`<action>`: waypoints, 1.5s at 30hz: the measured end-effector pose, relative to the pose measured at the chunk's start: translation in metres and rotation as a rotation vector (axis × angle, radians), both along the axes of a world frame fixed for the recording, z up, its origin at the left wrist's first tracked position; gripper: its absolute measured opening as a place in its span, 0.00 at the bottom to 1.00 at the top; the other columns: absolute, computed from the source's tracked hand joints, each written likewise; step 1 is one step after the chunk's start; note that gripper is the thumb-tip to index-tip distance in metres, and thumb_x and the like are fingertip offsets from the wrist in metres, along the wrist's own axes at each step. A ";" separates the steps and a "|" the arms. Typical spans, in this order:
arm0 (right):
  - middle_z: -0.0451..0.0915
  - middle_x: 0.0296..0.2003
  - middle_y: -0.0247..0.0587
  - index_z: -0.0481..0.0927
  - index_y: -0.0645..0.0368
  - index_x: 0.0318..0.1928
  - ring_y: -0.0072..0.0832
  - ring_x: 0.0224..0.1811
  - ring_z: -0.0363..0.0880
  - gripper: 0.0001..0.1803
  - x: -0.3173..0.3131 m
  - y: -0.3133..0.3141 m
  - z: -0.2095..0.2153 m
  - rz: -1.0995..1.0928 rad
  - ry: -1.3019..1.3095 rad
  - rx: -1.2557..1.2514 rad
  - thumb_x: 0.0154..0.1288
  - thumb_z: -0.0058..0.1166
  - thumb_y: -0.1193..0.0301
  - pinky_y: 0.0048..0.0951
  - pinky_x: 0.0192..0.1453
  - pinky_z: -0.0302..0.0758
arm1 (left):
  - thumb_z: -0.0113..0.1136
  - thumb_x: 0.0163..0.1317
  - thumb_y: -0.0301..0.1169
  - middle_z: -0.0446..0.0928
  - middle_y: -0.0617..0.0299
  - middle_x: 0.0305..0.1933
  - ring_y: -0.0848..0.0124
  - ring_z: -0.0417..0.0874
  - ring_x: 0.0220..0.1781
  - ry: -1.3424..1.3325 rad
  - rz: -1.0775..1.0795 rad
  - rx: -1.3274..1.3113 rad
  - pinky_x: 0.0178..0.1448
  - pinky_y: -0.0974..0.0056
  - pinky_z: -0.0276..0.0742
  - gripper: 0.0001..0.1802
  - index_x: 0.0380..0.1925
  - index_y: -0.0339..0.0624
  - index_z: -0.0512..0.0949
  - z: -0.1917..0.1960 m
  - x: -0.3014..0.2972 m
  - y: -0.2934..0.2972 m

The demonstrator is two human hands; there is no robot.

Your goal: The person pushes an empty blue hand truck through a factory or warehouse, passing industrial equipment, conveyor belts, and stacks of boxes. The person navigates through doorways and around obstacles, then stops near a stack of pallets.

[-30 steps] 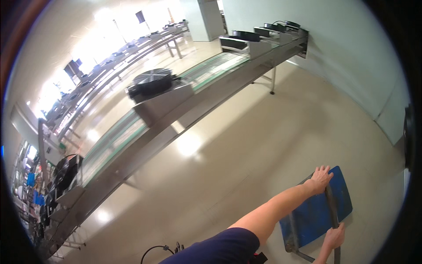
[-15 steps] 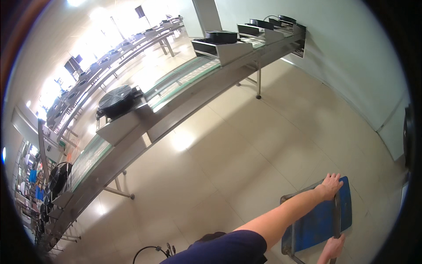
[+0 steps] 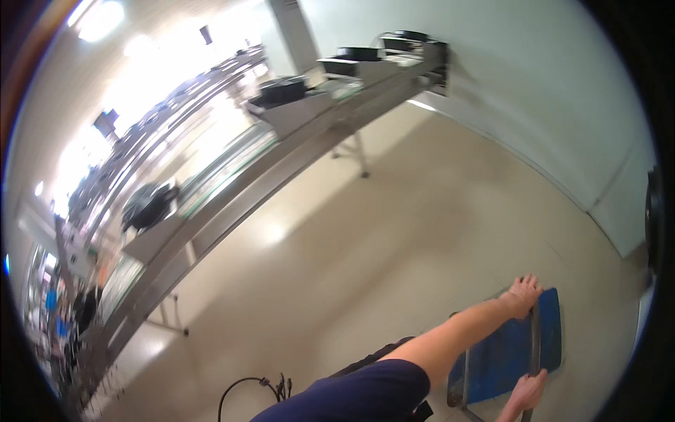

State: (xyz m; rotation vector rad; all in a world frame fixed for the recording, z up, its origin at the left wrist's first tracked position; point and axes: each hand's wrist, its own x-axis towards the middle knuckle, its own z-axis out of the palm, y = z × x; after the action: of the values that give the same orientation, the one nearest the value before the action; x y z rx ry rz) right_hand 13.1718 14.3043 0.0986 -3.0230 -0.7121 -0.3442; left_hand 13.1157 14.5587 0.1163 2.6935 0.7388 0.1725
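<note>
Both hands are on the handle bar of a blue cart at the lower right. The left hand sits at the far end of the bar, arm stretched out across the body, fingers curled over the metal. The right hand holds the near end, fingers wrapped around it; part of this hand is cut off by the lower edge, so the grip shows only in part.

The bar runs nearly straight away from the person, from the right hand up to the left hand, so its long axis lies fore and aft in this view. The blue deck spreads to either side of the bar, mostly toward the person's left and a little past it on the right. The cart stands on the floor, close in front of the body, with neither hand nearer than the other, since each has its own end.

To the right, the wall curves down near the cart, with a narrow strip of floor between. To the left and ahead the pale floor lies open as far as the long conveyor, which runs diagonally from the lower left to the upper right and carries dark trays. Its legs stand well apart from the cart. A black cable loops near the lower edge, beside the dark sleeve.
</note>
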 end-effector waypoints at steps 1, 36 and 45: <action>0.84 0.36 0.44 0.80 0.54 0.46 0.43 0.36 0.84 0.15 0.036 0.002 -0.004 -0.053 0.000 0.037 0.56 0.58 0.69 0.42 0.37 0.78 | 0.70 0.44 0.31 0.70 0.49 0.55 0.54 0.70 0.63 -0.021 -0.039 -0.021 0.61 0.51 0.70 0.31 0.52 0.41 0.74 0.008 0.036 0.002; 0.83 0.42 0.49 0.79 0.55 0.53 0.47 0.41 0.83 0.25 0.751 0.193 -0.019 0.015 0.106 -0.065 0.57 0.55 0.56 0.50 0.40 0.78 | 0.74 0.42 0.36 0.51 0.46 0.74 0.49 0.45 0.78 0.000 -0.084 -0.082 0.68 0.52 0.63 0.47 0.64 0.39 0.63 -0.028 0.780 0.195; 0.82 0.41 0.51 0.76 0.61 0.54 0.47 0.41 0.82 0.34 0.924 0.214 0.003 0.198 0.340 0.015 0.60 0.57 0.45 0.49 0.44 0.77 | 0.74 0.40 0.39 0.45 0.41 0.76 0.45 0.40 0.79 -0.076 -0.126 -0.157 0.67 0.51 0.64 0.52 0.67 0.39 0.59 -0.051 0.938 0.219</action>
State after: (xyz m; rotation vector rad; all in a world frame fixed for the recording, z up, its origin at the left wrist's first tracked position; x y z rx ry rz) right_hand 14.0961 14.5178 0.1016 -2.8518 -0.9553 0.1650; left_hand 14.0538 14.7780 0.0657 2.5591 0.5347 0.1769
